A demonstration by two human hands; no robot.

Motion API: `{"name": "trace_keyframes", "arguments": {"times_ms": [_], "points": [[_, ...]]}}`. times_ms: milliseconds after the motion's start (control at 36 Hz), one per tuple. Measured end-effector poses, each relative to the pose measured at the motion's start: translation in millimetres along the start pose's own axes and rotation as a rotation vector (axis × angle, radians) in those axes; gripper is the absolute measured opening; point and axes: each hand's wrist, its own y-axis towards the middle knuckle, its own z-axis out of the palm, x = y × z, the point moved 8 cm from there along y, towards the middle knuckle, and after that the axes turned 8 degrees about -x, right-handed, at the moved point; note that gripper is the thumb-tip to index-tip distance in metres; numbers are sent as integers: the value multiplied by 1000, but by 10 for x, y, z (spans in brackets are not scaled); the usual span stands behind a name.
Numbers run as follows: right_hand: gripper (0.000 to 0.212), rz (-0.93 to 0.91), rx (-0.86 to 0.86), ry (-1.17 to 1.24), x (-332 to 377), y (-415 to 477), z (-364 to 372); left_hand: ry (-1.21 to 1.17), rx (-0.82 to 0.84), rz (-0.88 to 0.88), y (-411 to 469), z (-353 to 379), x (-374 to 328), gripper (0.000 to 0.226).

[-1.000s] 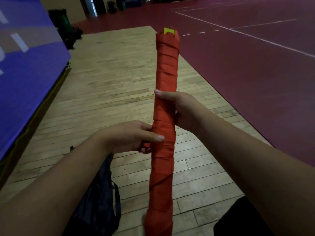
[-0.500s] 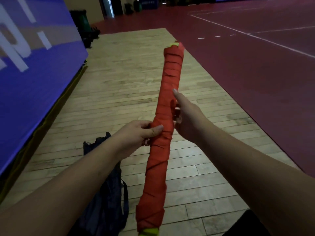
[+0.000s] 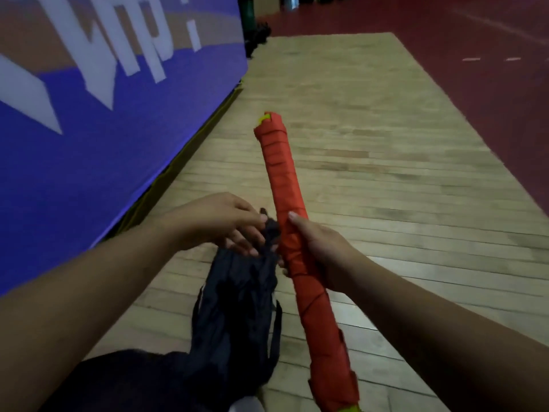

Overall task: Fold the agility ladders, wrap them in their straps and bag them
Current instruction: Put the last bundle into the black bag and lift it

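**Bundle in the right hand, bag at the left**

The right hand (image 3: 320, 254) curls round the middle of the strap-wrapped ladder bundle (image 3: 285, 173), thumb lying along it, and holds it slanted above the wooden floor (image 3: 386, 203). The left hand (image 3: 219, 221), blurred, seems to pinch the dark bag (image 3: 237, 292) at its top edge, just beside the bundle.

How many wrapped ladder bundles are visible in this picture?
1. The red wrapped bundle is gripped by the right hand, beside the dark bag that the left hand pinches. More may be hidden inside the bag.
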Motion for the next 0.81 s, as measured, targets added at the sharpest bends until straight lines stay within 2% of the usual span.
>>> {"name": "trace_keyframes", "arguments": {"times_ms": [83,194,361,472,556,694,806], "points": [[41,65,23,-56,-295,284,292,2,-128,-91,172,-466,627,22],[33,114,58,-152,-679,582,604,39,-203,-252,326,-811,1574,17],[26,168,121,-283,-1187,949,963,34,-278,-508,385,-825,3007,21],[26,225,136,-370,-1592,1184,1120,136,-224,-634,394,-608,3745,22],[30,284,159,-425,-1918,1299,1186,226,-167,-645,467,-459,4085,25],[30,371,189,-500,-2305,1418,1190,341,-73,-622,604,-218,4543,56],[29,389,175,-543,-2515,1500,1146,617,79,-586,581,60,4783,71]]}}
